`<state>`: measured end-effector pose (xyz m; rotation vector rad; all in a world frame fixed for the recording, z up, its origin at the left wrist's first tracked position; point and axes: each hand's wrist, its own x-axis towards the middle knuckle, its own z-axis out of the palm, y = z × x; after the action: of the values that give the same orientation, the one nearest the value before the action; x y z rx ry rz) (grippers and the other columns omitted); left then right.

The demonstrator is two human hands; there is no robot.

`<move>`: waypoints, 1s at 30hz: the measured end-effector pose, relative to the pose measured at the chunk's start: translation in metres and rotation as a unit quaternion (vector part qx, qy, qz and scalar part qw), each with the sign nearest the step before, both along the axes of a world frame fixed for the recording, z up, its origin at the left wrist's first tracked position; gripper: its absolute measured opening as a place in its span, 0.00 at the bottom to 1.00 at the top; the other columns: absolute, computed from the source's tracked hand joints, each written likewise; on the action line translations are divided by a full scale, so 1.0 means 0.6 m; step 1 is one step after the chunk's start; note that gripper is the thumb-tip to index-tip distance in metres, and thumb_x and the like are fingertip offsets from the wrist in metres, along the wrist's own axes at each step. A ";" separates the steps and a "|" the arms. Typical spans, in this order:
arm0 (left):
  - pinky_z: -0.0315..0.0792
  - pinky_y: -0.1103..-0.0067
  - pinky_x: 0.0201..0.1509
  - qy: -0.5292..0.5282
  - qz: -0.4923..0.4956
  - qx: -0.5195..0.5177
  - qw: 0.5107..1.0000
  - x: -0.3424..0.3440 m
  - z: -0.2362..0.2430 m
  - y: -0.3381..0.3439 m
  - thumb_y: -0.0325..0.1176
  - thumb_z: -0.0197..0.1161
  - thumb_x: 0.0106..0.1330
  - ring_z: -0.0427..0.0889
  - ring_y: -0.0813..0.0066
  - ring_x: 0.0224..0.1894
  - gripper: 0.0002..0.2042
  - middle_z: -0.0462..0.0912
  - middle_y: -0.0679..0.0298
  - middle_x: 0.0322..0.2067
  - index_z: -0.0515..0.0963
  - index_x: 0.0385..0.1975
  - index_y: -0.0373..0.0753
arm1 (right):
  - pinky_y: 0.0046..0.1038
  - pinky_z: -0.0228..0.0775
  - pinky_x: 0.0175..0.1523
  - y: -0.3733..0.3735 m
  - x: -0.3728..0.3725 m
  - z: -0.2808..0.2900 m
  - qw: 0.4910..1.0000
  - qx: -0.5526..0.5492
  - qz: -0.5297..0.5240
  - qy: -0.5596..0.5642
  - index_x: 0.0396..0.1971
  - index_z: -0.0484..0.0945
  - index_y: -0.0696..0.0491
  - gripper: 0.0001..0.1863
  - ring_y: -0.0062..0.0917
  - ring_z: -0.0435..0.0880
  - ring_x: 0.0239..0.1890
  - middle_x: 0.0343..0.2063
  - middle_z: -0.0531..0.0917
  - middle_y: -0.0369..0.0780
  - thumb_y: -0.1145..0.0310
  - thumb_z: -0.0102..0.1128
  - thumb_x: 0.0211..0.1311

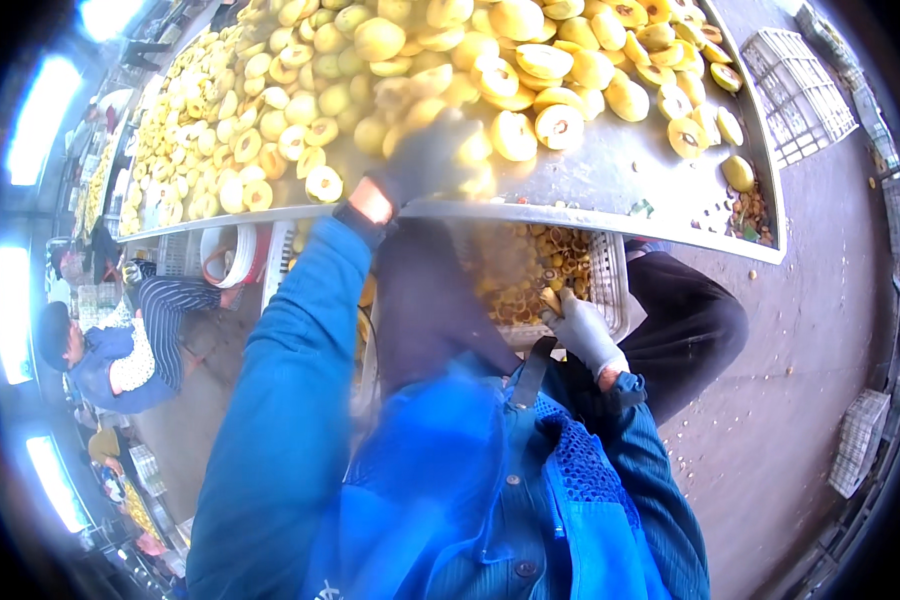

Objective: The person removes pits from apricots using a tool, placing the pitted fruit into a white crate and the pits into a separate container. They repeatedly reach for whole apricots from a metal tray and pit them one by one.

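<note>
my left hand point(430, 160), in a dark grey glove, is blurring over the near edge of the metal table point(620, 185), right by the yellow fruit point(545, 62); i am not able to tell whether it is gripping any. the fruit is lying in a wide heap across the table, many pieces showing cut faces with dark middles. my right hand point(585, 332), in a pale glove, is sitting lower, at the near right part of the white crate point(613, 290), its fingers pinching a small yellowish piece point(550, 298). the crate is holding brownish-yellow scraps point(560, 250).
</note>
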<state>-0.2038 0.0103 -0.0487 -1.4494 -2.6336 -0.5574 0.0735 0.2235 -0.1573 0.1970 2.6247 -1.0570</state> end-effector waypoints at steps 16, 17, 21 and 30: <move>0.76 0.72 0.48 -0.401 0.126 0.067 0.905 0.038 0.064 0.027 0.50 0.57 0.65 0.78 0.63 0.52 0.29 0.76 0.56 0.52 0.68 0.59 0.34 | 0.39 0.74 0.40 0.000 0.017 0.046 0.980 -0.172 -0.089 0.038 0.41 0.74 0.57 0.19 0.45 0.83 0.34 0.29 0.82 0.53 0.58 0.61 0.59; 0.75 0.73 0.49 -0.370 0.074 0.194 0.905 0.059 0.069 0.017 0.45 0.58 0.65 0.79 0.64 0.49 0.24 0.79 0.55 0.46 0.71 0.54 0.33 | 0.24 0.70 0.38 -0.015 0.014 0.100 0.921 -0.347 -0.169 0.062 0.43 0.74 0.59 0.13 0.17 0.74 0.33 0.29 0.79 0.39 0.69 0.60 0.62; 0.73 0.75 0.54 -0.101 0.065 0.280 0.952 0.161 0.103 0.027 0.40 0.58 0.66 0.79 0.67 0.47 0.22 0.80 0.54 0.45 0.71 0.52 0.30 | 0.24 0.71 0.40 -0.031 -0.020 0.217 0.948 -0.247 -0.128 0.156 0.45 0.73 0.59 0.13 0.18 0.76 0.33 0.29 0.80 0.40 0.72 0.58 0.61; 0.69 0.75 0.59 -0.382 0.149 0.416 0.812 0.256 0.079 0.040 0.45 0.43 0.75 0.74 0.70 0.54 0.23 0.75 0.57 0.52 0.68 0.56 0.30 | 0.17 0.72 0.43 -0.084 -0.054 0.298 0.897 -0.156 -0.108 0.400 0.49 0.71 0.57 0.13 0.19 0.80 0.37 0.37 0.79 0.35 0.76 0.55 0.65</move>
<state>-0.0503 0.0345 -0.0011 -0.5564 -2.3334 -2.2396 0.0408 0.1734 0.0216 -0.0387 3.0953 -1.9604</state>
